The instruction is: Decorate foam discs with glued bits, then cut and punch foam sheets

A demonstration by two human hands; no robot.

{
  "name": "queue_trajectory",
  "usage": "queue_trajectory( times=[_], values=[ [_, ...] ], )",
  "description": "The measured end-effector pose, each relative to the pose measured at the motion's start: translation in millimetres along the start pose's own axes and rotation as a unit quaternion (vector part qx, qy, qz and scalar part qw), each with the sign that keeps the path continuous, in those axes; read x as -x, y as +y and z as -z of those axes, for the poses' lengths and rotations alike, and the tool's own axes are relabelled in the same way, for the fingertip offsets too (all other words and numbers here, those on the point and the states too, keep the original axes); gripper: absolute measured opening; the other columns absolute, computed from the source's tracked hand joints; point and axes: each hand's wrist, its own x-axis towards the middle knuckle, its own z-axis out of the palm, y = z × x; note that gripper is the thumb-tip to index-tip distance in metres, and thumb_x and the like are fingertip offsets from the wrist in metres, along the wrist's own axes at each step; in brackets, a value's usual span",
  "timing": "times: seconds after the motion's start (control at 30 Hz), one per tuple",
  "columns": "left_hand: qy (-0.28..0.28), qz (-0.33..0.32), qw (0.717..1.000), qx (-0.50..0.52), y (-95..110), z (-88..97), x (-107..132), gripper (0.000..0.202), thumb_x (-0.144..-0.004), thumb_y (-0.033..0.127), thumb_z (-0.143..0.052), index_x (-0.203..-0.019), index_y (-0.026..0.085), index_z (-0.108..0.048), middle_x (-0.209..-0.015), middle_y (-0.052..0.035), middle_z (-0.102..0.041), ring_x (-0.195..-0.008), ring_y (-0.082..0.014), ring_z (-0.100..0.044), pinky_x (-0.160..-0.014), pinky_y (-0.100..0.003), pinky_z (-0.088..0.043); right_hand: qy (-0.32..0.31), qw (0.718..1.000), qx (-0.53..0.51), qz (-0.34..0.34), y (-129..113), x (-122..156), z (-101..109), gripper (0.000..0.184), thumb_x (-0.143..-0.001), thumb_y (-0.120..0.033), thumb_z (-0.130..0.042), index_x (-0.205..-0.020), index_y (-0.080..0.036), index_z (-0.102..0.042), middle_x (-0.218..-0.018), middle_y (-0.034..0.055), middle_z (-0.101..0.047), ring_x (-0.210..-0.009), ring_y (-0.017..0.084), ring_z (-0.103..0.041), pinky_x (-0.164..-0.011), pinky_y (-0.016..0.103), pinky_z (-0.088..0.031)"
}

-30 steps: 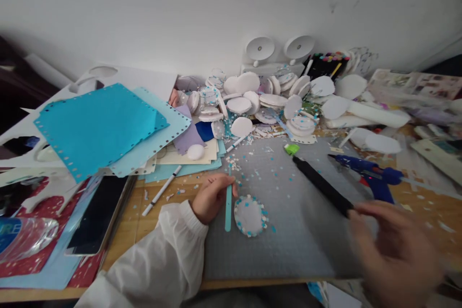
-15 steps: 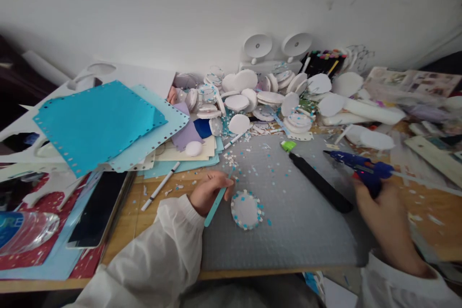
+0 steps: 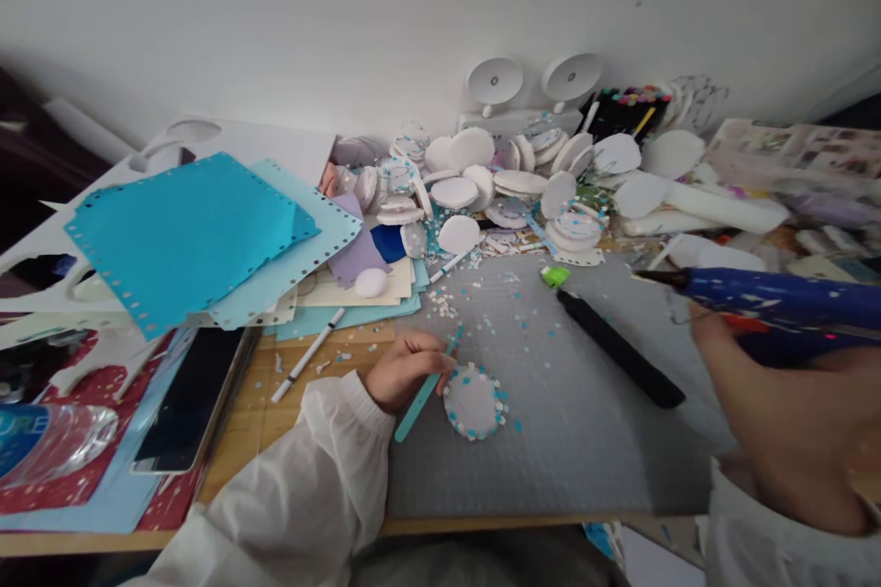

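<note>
My left hand [image 3: 403, 369] is closed around a thin teal stick [image 3: 421, 396], held slanted on the grey cutting mat [image 3: 551, 449]. Just right of the stick lies a white foam disc [image 3: 472, 401] rimmed with blue and white bits. My right hand [image 3: 785, 422] grips a blue glue gun [image 3: 771, 298], lifted off the table at the right, its nozzle pointing left. A black rod-shaped tool with a green tip [image 3: 619, 348] lies diagonally on the mat between the two hands.
A heap of white foam discs [image 3: 523, 183] crowds the back of the table. Blue perforated sheets [image 3: 185, 234] are stacked at the left over paper. A white pen [image 3: 307, 354], a phone [image 3: 189, 399] and a clear plastic object [image 3: 51, 445] lie at the left. Markers [image 3: 623, 110] stand at the wall.
My right hand reached to the glue gun, took hold of it and lifted it off the table toward me. The left hand tilted the teal stick from upright to slanted.
</note>
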Motion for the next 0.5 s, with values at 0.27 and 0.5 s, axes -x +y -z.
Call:
queue_trajectory(
  times=[0.27, 0.5],
  values=[
    [-0.034, -0.004, 0.999, -0.03, 3, 3.1, 0, 0.032, -0.065, 0.033, -0.06, -0.037, 0.017, -0.056, -0.039, -0.001, -0.045, -0.045, -0.0118, -0.04, -0.052, -0.028, -0.029, -0.177, 0.96, -0.158, 0.145, -44, 38, -44, 0.013, -0.068, -0.023, -0.066, -0.075, -0.022, -0.055, -0.073, 0.0054, -0.063, -0.06, 0.021, -0.062, -0.051, 0.031, -0.049],
    [-0.063, 0.007, 0.997, -0.04, 3, 8.6, -1, 0.032, -0.067, 0.03, -0.061, -0.038, 0.016, -0.058, -0.042, -0.0016, -0.048, -0.047, -0.0122, -0.042, -0.052, -0.027, -0.029, -0.235, 0.942, -0.181, 0.161, -39, 60, -51, 0.016, -0.068, -0.021, -0.066, -0.079, -0.022, -0.054, -0.073, 0.0039, -0.063, -0.064, 0.021, -0.064, -0.057, 0.033, -0.052]
  ],
)
